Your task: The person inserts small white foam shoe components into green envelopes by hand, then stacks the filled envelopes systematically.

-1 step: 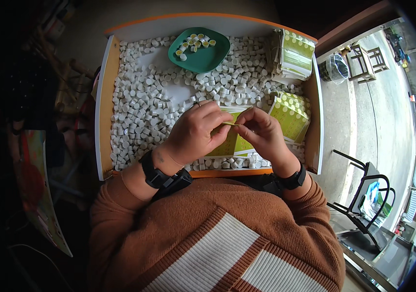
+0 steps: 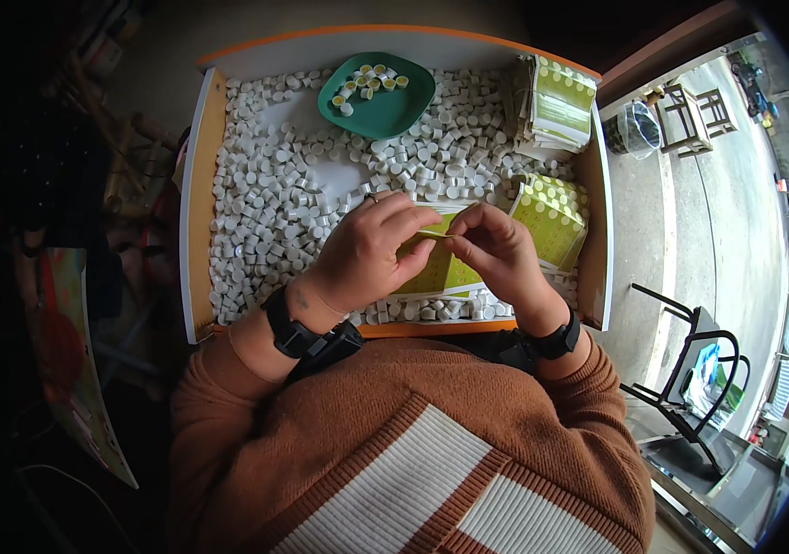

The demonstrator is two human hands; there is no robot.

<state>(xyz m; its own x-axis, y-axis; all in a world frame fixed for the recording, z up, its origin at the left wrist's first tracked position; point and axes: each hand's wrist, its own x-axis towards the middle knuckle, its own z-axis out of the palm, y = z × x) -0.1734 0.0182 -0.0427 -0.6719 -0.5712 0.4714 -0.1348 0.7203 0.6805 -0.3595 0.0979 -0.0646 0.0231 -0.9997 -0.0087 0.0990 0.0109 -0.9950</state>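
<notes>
My left hand (image 2: 378, 242) and my right hand (image 2: 496, 247) meet over the front middle of a shallow box. Both are closed in a pinch, fingertips a little apart. Between them they hold a thin yellow-green piece (image 2: 438, 234), mostly hidden by the fingers; it looks like a bit of sticker sheet. Under the hands lie yellow-green sticker sheets (image 2: 462, 275) with white edges. Many small white caps (image 2: 265, 198) surround them. A green tray (image 2: 392, 113) at the back holds several caps with yellow discs (image 2: 367, 81) on top.
The box has an orange-edged back wall (image 2: 394, 30) and a wooden left side (image 2: 200, 198). Sheets with round dots (image 2: 551, 222) lie right of my hands. A thicker sheet stack (image 2: 562, 103) fills the back right corner. A black-framed chair (image 2: 690, 369) stands on the floor at right.
</notes>
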